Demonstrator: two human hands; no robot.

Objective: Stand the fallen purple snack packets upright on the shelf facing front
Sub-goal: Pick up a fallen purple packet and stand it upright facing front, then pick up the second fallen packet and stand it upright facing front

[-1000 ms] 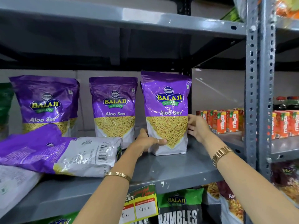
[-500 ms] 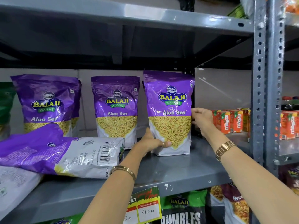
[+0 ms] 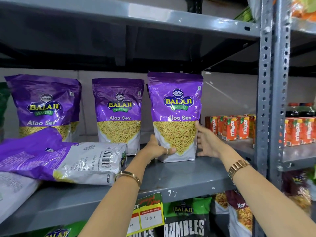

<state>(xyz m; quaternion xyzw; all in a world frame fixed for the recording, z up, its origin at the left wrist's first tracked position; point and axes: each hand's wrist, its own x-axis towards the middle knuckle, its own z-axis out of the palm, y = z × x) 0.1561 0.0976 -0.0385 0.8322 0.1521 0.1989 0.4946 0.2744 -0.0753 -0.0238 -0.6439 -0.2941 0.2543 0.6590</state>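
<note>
Grey metal shelving [image 3: 188,177] against a pale wall [image 3: 227,96]

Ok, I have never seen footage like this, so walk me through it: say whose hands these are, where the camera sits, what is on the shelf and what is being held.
No machine here: a person works with two bare hands, and the single picture comes from a camera worn on their head, looking forward and down.

The grey metal shelf carries purple Balaji Aloo Sev packets. The left hand grips the lower left corner of the rightmost upright packet, thumb across its front. The right hand is open, fingers spread, at the packet's right edge; whether it touches is hard to tell.

Two more upright packets, the middle packet and the left packet, face front. A fallen packet lies flat, barcode up. Orange Maaza juice cartons stand further right.
</note>
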